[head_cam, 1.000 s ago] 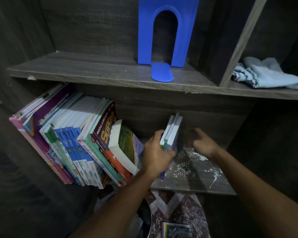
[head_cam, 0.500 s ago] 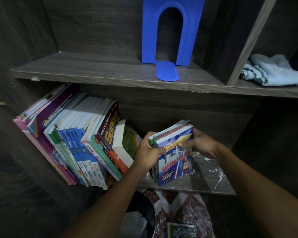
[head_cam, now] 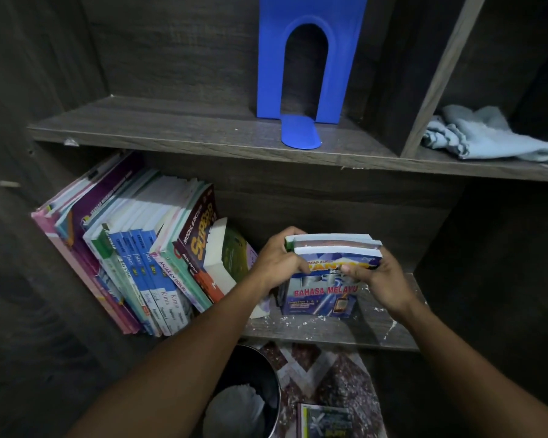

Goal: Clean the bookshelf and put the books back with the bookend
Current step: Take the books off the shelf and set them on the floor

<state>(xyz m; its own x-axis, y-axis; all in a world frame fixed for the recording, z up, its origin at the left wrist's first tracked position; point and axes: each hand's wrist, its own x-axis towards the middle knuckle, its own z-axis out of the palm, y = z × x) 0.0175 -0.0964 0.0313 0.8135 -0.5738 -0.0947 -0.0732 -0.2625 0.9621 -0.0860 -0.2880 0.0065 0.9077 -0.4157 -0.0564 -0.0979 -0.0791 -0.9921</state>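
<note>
Lighting dim; brightest on the blue bookend (head_cam: 345, 64), deep shadow left and right of it; edges bowed; focus slightly soft.

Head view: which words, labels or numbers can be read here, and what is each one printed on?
"BAHASA MELAYU": cover of the blue book; the yellow title above it is partly covered.
"MODUL & AKTIVITI", "SUPER…": maroon book.
"ANJAKAN PRIM…": pale spine beside it.
"Fokus", "Kimia": blue spines.
Too small or blurred: the finer spine print and the floor book.
</note>
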